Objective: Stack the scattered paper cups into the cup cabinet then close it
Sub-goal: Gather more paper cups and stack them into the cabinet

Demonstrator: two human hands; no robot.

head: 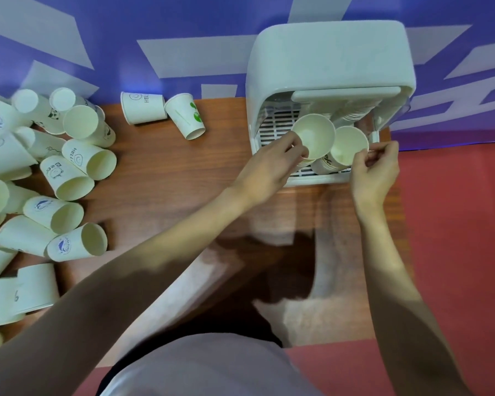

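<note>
At the cabinet [330, 61] mouth, left hand [272, 167] pinches one stack [313, 138], right hand [375, 170] another [347, 145]; stack bottoms hidden, left cups [69, 178] cropped.

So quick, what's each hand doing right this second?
Left hand: fingers curled on the rim of the left cup stack in the cup cabinet.
Right hand: pinching the rim of the right cup stack.
</note>
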